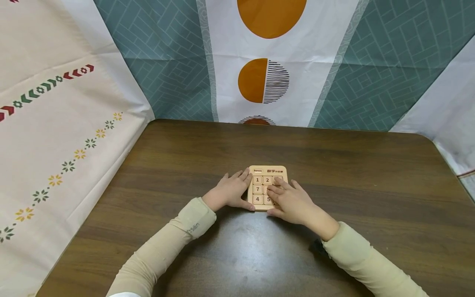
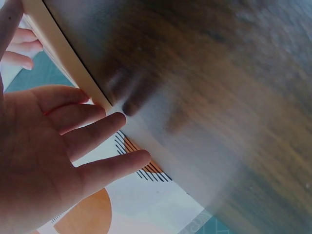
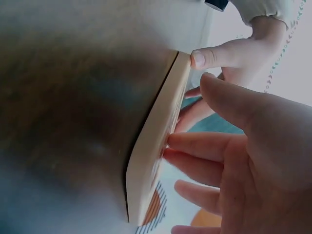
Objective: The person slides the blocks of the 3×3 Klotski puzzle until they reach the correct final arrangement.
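Note:
A wooden number sliding puzzle (image 1: 267,168) lies flat on the table, with tiles such as 1, 2, 7, 4 and 5 showing. My left hand (image 1: 233,192) rests against its left edge, thumb at the lower corner and fingers along the upper side. In the left wrist view, the fingers of that hand (image 2: 58,141) look nearly straight. My right hand (image 1: 293,202) lies over the puzzle's right part and covers several tiles. Two fingertips of this hand (image 3: 243,156) touch the puzzle's face (image 3: 158,131) in the right wrist view, its thumb held apart.
The brown wooden table (image 1: 200,148) stretches around the puzzle on all sides. A patterned cloth (image 1: 182,62) hangs behind its far edge, and a white cloth with flower motifs (image 1: 92,90) hangs at the left. A dark object (image 1: 317,246) sits beneath the right wrist.

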`<control>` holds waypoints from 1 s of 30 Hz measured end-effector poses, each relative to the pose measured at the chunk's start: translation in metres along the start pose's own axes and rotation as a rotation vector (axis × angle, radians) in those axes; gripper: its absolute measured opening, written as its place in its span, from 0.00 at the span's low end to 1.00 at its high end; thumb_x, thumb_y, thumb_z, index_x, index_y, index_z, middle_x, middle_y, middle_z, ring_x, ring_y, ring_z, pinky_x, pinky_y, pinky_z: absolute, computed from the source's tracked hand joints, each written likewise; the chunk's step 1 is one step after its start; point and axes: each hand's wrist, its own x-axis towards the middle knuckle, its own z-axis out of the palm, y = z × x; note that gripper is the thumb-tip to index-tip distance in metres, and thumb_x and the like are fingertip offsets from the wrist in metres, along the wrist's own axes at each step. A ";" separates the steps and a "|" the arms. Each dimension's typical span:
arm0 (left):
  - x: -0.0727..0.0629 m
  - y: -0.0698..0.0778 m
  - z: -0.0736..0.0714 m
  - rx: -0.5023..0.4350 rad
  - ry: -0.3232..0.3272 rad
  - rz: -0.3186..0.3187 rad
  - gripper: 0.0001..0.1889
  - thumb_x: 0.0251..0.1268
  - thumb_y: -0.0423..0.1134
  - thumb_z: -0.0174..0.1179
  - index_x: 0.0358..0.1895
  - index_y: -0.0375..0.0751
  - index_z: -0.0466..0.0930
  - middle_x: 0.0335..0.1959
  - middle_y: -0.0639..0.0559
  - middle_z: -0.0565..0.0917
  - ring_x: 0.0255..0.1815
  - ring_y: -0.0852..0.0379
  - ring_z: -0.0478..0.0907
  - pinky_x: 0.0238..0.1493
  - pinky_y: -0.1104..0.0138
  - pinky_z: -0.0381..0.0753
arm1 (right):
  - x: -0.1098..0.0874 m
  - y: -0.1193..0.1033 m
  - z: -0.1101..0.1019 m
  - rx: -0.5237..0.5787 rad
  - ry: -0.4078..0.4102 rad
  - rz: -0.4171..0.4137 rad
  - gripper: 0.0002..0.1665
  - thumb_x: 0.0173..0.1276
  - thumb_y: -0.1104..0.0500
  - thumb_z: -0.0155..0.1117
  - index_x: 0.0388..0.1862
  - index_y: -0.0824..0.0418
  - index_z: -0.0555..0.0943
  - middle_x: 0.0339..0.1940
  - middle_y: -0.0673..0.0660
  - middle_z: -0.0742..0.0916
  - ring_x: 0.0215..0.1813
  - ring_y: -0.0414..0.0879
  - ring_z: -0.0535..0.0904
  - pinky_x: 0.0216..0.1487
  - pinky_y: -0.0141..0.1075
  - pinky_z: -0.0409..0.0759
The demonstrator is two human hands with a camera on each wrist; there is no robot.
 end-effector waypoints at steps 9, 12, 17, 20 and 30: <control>0.000 0.000 0.000 0.007 0.002 0.000 0.56 0.45 0.71 0.55 0.71 0.38 0.47 0.72 0.44 0.45 0.70 0.47 0.49 0.61 0.45 0.55 | -0.021 0.010 -0.005 0.015 0.061 0.004 0.32 0.60 0.42 0.60 0.57 0.61 0.77 0.59 0.56 0.77 0.68 0.57 0.59 0.58 0.61 0.57; -0.001 0.000 0.001 0.003 -0.001 -0.001 0.56 0.45 0.71 0.56 0.71 0.38 0.46 0.72 0.45 0.44 0.70 0.47 0.49 0.61 0.45 0.55 | -0.030 0.012 -0.005 0.019 0.046 -0.006 0.30 0.59 0.43 0.62 0.54 0.61 0.78 0.57 0.56 0.79 0.67 0.58 0.59 0.58 0.61 0.58; 0.000 0.000 0.001 0.001 0.001 0.001 0.56 0.45 0.71 0.56 0.71 0.38 0.46 0.72 0.44 0.44 0.70 0.47 0.49 0.61 0.44 0.55 | -0.029 0.014 -0.003 0.007 0.053 -0.010 0.31 0.59 0.42 0.62 0.54 0.61 0.78 0.57 0.56 0.78 0.67 0.58 0.59 0.58 0.62 0.57; 0.000 0.000 0.001 0.004 0.000 0.004 0.56 0.45 0.71 0.56 0.71 0.38 0.46 0.72 0.44 0.44 0.70 0.47 0.49 0.61 0.44 0.55 | -0.024 0.017 -0.003 -0.012 0.059 -0.008 0.31 0.59 0.42 0.61 0.55 0.62 0.78 0.58 0.56 0.78 0.67 0.58 0.59 0.58 0.61 0.57; 0.000 0.000 0.001 0.003 0.006 0.003 0.56 0.45 0.71 0.56 0.71 0.38 0.47 0.72 0.44 0.44 0.70 0.47 0.49 0.61 0.44 0.55 | -0.017 0.019 -0.001 0.002 0.041 -0.039 0.35 0.60 0.42 0.60 0.60 0.62 0.74 0.63 0.56 0.74 0.69 0.56 0.57 0.59 0.61 0.55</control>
